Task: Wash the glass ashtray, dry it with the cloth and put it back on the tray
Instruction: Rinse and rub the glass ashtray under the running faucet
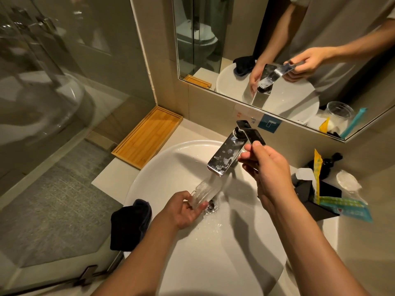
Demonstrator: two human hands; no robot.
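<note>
**Ashtray under the running tap**

While water ran from the chrome tap, the head view showed both hands over the white basin. Left of the tap's spout and lower in the frame, the left hand gripped the glass ashtray, its fingers curled beneath the glass and its thumb on the near edge. That ashtray was tilted and sat directly below the spout, in the stream, just above the drain. Blur from the water hid its exact outline.

Right of the spout, the right hand pinched the end of the tap's dark lever between thumb and forefinger, the other fingers curled beneath. It was well apart from the ashtray, which only the left hand touched.

Left of the tap and nearer the viewer, a dark cloth lay draped on the basin's rim, just beside the left forearm. Farther left of the tap, against the wall, the wooden tray rested on the counter. Right of the tap stood a black holder with coloured sachets. Behind the tap, the mirror repeated both hands and the tap.
</note>
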